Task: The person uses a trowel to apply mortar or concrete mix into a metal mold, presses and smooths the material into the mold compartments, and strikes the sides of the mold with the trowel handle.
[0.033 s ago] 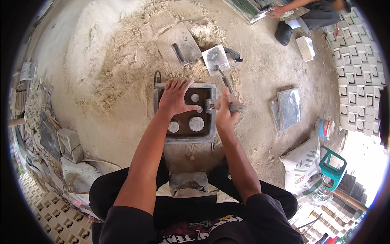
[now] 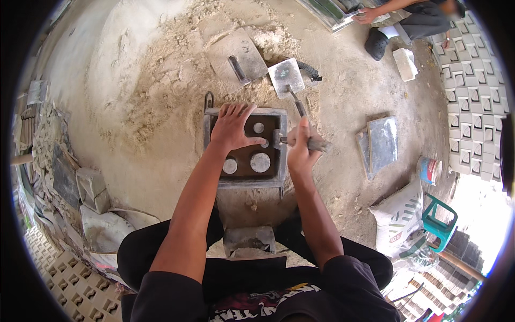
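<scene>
A rectangular metal mould lies on the ground before me, with several round pale discs inside, among them a large disc near its middle. My left hand rests spread over the mould's left part. Its fingers point to the far rim, and its thumb stretches out to a small disc. In my right hand is a hammer, gripped by its handle. The hammer's head sits over the mould's right inner edge; whether it touches is not clear. Right-hand fingers look slightly blurred.
Beyond the mould lie a square trowel and a flat plate with a handle, beside loose sandy powder. Two flat plates, a sack and a green stool are at right. Another person's hand works at far right.
My right hand and the hammer's handle have shifted slightly to the right. My left hand stays in place on the mould.
</scene>
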Action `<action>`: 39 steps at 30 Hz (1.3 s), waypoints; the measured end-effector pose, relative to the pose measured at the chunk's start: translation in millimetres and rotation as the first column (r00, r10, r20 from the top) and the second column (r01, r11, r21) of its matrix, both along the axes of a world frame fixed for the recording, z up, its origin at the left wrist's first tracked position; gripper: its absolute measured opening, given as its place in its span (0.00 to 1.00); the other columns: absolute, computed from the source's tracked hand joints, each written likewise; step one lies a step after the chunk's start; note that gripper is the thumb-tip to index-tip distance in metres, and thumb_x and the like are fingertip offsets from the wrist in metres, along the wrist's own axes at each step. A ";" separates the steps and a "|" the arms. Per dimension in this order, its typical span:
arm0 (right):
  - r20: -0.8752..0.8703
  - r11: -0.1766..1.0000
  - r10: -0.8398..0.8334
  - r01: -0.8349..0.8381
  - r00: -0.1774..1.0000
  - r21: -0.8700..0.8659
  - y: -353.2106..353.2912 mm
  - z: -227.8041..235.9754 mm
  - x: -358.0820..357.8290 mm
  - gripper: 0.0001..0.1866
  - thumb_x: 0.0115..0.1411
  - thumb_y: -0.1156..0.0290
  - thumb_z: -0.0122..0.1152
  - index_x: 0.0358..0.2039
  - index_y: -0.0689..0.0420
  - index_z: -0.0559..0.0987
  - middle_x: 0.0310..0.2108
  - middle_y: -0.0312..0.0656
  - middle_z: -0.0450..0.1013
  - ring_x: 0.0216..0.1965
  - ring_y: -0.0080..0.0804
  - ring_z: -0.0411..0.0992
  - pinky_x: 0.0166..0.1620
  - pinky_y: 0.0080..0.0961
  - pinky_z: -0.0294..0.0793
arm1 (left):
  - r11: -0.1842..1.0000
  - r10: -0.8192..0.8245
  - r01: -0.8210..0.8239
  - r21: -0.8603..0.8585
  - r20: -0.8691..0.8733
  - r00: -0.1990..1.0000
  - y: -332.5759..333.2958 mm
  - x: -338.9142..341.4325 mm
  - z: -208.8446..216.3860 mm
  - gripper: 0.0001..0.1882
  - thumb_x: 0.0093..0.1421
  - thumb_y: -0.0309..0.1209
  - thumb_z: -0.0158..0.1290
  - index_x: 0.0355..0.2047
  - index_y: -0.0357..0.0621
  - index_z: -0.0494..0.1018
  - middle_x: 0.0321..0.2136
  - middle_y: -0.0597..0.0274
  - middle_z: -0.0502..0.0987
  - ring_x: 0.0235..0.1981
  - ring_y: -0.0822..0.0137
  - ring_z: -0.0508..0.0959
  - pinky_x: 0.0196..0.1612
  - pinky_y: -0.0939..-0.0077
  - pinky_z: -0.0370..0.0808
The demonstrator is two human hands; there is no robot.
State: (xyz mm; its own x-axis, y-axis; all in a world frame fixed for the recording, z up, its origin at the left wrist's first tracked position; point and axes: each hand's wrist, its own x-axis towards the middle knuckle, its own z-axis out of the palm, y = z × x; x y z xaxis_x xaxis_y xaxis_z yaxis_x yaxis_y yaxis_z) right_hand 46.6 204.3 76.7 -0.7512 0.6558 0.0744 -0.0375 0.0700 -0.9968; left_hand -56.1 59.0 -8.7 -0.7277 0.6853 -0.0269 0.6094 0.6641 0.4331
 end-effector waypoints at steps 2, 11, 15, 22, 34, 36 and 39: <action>-0.021 0.998 -0.013 0.014 1.000 0.053 1.9 2.5 6.7 0.25 0.67 0.66 0.48 0.12 0.60 0.65 0.11 0.32 0.60 0.15 0.18 0.55 0.20 0.23 0.52 | 1.000 -0.009 0.009 0.002 -0.006 1.000 2.0 -2.2 0.3 0.56 0.37 0.67 0.59 0.62 0.50 0.57 0.58 0.55 0.62 0.62 0.55 0.58 0.66 0.56 0.48; -0.067 0.985 0.154 -0.158 0.986 -0.064 15.9 5.0 17.0 0.25 0.67 0.66 0.47 0.12 0.58 0.61 0.11 0.31 0.57 0.15 0.17 0.51 0.20 0.22 0.47 | 1.000 -0.005 0.006 0.015 -0.040 0.999 0.7 0.4 -5.0 0.52 0.43 0.67 0.55 0.62 0.49 0.57 0.57 0.55 0.63 0.61 0.56 0.59 0.66 0.56 0.48; -0.124 0.959 0.270 -0.278 0.955 -0.048 18.1 14.1 35.4 0.26 0.66 0.61 0.46 0.11 0.59 0.61 0.11 0.32 0.56 0.15 0.18 0.52 0.20 0.23 0.46 | 0.999 0.025 -0.024 0.035 -0.033 0.999 1.0 -1.5 -19.5 0.47 0.49 0.65 0.52 0.62 0.49 0.57 0.58 0.55 0.63 0.62 0.57 0.59 0.66 0.56 0.47; -0.229 0.961 0.242 -0.265 0.943 -0.076 12.0 21.1 45.6 0.25 0.63 0.61 0.48 0.11 0.58 0.59 0.11 0.33 0.56 0.14 0.19 0.50 0.20 0.23 0.45 | 1.000 -0.027 0.027 0.004 -0.034 0.999 -2.3 -0.2 -5.3 0.56 0.41 0.71 0.54 0.63 0.50 0.55 0.59 0.54 0.61 0.63 0.54 0.57 0.67 0.55 0.46; -0.407 0.865 0.446 -0.501 0.797 -0.032 6.6 36.8 48.6 0.25 0.60 0.60 0.54 0.11 0.56 0.59 0.09 0.33 0.55 0.11 0.23 0.52 0.16 0.24 0.49 | 0.999 0.004 -0.001 0.049 -0.072 0.997 -3.7 0.5 -14.9 0.56 0.39 0.72 0.53 0.62 0.50 0.57 0.57 0.54 0.63 0.60 0.53 0.60 0.65 0.54 0.49; -0.365 0.836 0.528 -0.544 0.767 0.066 5.0 31.3 44.6 0.26 0.60 0.58 0.55 0.10 0.56 0.59 0.09 0.34 0.55 0.11 0.24 0.52 0.16 0.25 0.49 | 0.999 0.003 0.001 0.054 -0.083 0.997 -2.5 0.5 -16.6 0.55 0.41 0.71 0.53 0.62 0.50 0.57 0.56 0.54 0.63 0.60 0.52 0.60 0.65 0.54 0.49; -0.289 0.821 0.570 -0.535 0.769 0.199 -1.9 18.9 38.7 0.27 0.60 0.55 0.54 0.10 0.56 0.59 0.10 0.35 0.54 0.12 0.27 0.53 0.17 0.27 0.49 | 0.999 0.003 0.000 0.037 -0.088 0.996 -1.9 -0.5 -17.1 0.54 0.41 0.70 0.53 0.62 0.50 0.58 0.56 0.54 0.64 0.60 0.53 0.60 0.65 0.53 0.49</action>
State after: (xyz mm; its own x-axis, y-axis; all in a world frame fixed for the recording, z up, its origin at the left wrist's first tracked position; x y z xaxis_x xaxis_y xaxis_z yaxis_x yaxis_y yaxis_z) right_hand 85.3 202.4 95.6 -0.9020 0.1104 0.4173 -0.4162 0.0340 -0.9086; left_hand -56.6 57.1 -25.8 -0.7272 0.6835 0.0631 0.6454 0.6495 0.4021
